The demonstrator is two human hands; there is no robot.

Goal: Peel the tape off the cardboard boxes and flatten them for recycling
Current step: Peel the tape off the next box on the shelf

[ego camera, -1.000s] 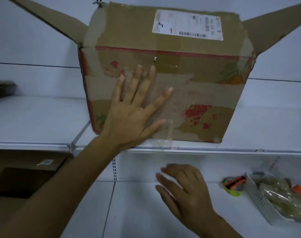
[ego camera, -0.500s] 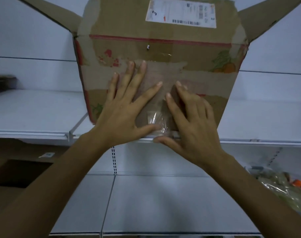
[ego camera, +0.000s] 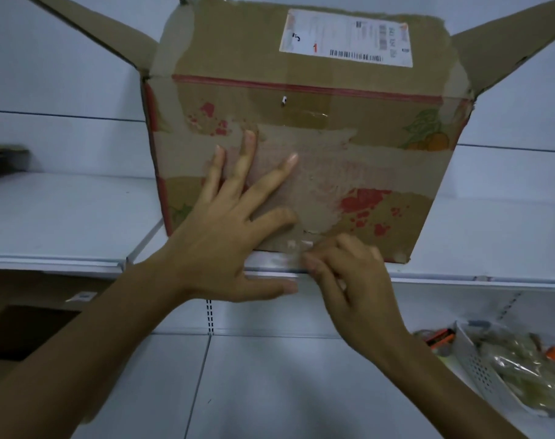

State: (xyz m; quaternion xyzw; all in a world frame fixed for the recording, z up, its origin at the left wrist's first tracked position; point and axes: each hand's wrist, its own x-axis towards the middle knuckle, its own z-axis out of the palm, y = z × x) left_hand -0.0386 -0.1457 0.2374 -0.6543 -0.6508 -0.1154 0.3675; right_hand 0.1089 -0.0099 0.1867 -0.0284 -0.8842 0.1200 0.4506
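A brown cardboard box (ego camera: 349,147) with red fruit prints and a white shipping label stands on the upper white shelf, its side flaps spread open. My left hand (ego camera: 225,236) presses flat on the box's front face, fingers straight and spread. Just right of it, at the box's lower edge, my right hand (ego camera: 349,277) has curled fingers that pinch a strip of clear tape (ego camera: 293,251). The front face shows pale torn patches where the paper surface has come away.
The upper shelf (ego camera: 63,217) has a metal front lip. On the lower shelf (ego camera: 254,391) at the right stand a white perforated basket (ego camera: 479,372) with plastic bags and an orange tape dispenser (ego camera: 437,337). An open cardboard box (ego camera: 25,327) sits lower left.
My right hand came up from the lower shelf to the box front, then slid down to the bottom edge and took hold of the clear tape. My left hand stayed pressed on the box.
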